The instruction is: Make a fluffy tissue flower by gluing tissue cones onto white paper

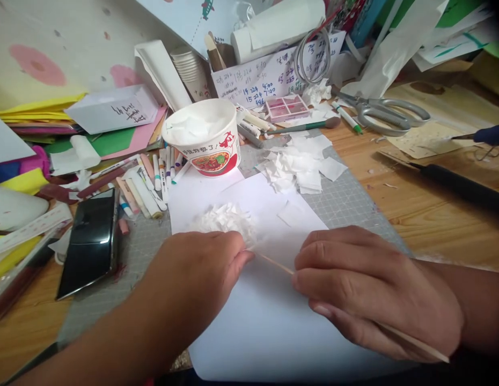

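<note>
White box (pixel 249 84), far middle: handwritten "14 224 4:00", with "15 224 7:00" below it.
Box front, left part: fainter writing, "224 4:30" and "5:30" legible.
Box front, right part: more handwritten numbers, partly behind coiled wire (pixel 296 60), unclear.
Bowl (pixel 205 140): printed Chinese line ending "了!", its beginning unclear.
Folded white paper (pixel 107 111), far left: dark handwriting, unreadable.

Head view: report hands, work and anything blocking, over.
Right hand: holding thin wooden stick. Left hand: at white paper cluster, grip unclear. Left hand hides part of cluster.
</note>
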The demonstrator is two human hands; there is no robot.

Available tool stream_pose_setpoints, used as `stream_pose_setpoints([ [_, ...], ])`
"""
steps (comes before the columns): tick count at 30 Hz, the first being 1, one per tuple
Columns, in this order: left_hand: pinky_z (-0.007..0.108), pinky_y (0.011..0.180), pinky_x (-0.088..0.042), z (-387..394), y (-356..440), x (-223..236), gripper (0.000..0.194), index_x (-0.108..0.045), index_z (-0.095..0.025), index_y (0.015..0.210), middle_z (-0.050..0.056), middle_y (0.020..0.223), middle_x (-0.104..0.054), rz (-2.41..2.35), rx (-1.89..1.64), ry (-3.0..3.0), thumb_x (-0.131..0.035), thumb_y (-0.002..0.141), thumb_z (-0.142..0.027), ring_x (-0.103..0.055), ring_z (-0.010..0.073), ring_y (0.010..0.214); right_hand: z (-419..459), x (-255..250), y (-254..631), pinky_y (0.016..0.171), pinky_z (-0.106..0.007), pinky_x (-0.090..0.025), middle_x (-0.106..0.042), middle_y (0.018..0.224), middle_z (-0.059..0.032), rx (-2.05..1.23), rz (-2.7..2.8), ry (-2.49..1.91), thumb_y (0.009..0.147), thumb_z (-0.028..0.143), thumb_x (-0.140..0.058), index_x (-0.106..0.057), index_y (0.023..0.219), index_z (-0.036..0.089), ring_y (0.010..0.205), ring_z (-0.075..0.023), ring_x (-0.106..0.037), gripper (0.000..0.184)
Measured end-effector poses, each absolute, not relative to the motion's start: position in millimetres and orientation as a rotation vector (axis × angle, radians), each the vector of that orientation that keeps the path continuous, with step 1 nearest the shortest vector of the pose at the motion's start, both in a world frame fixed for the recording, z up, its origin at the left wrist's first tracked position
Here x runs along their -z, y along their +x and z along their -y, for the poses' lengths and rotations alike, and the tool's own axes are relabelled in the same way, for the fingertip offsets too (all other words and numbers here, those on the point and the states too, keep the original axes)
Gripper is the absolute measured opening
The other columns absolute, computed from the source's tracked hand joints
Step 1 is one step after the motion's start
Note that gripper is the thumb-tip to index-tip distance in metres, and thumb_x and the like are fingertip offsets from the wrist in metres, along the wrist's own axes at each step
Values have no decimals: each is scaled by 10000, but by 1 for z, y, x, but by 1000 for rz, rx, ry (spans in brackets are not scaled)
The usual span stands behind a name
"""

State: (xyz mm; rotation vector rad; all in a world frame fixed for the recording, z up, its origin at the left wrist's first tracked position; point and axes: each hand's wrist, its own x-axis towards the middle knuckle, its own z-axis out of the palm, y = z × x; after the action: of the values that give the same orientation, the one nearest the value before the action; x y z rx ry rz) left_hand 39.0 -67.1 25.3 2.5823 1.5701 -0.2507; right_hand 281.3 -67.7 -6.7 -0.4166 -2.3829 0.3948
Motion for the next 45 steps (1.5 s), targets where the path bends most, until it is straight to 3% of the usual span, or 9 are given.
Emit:
stream_pose_setpoints([
  [6, 327, 523, -197, 71, 44, -20, 396, -542, -236, 659, 18, 545, -600, -1598, 211, 2745, -332, 967, -372, -567, 234, 515, 64, 5, 279, 594, -334, -514, -681, 800, -75, -240, 2480, -471, 917, 148, -454, -587, 967, 186, 689, -195, -619, 147],
  [20, 320, 510, -181, 70, 52, -21, 308, -430, -247, 623, -4, 491, -506, -1578, 128, 2950, -435, 928, -288, -511, 232, 455, 68, 13, 278, 566, -342, -455, -673, 826, -82, -164, 2494, -500, 949, 169, -403, -620, 975, 165, 679, -193, -577, 218],
  [26, 303, 498, -205, 68, 48, -24, 297, -541, -238, 657, -7, 524, -559, -1591, 71, 2769, -452, 906, -372, -510, 202, 469, 65, 7, 274, 532, -321, -446, -680, 806, -82, -185, 2531, -528, 926, 158, -432, -656, 948, 152, 652, -185, -561, 225],
  [37, 262, 491, -251, 65, 33, -37, 231, -608, -244, 654, -55, 502, -574, -1508, -89, 2669, -449, 821, -256, -511, 127, 452, 51, 6, 275, 712, -224, -531, -732, 904, -111, -735, 2215, -657, 937, 131, -531, -667, 985, 106, 801, -148, -693, 147],
  [42, 234, 472, -290, 58, 33, -37, 140, -627, -265, 721, -91, 502, -580, -1512, -302, 2648, -523, 808, -234, -515, 116, 447, 45, 1, 269, 588, -155, -506, -716, 728, -19, -1038, 1965, -956, 899, 202, -604, -703, 884, 135, 651, -98, -657, 121],
  [45, 228, 474, -313, 56, 34, -35, 114, -627, -266, 743, -97, 498, -556, -1513, -362, 2628, -542, 798, -215, -505, 108, 454, 40, -1, 266, 566, -148, -511, -715, 696, -17, -1256, 1785, -1058, 886, 251, -625, -707, 844, 136, 626, -93, -644, 148],
])
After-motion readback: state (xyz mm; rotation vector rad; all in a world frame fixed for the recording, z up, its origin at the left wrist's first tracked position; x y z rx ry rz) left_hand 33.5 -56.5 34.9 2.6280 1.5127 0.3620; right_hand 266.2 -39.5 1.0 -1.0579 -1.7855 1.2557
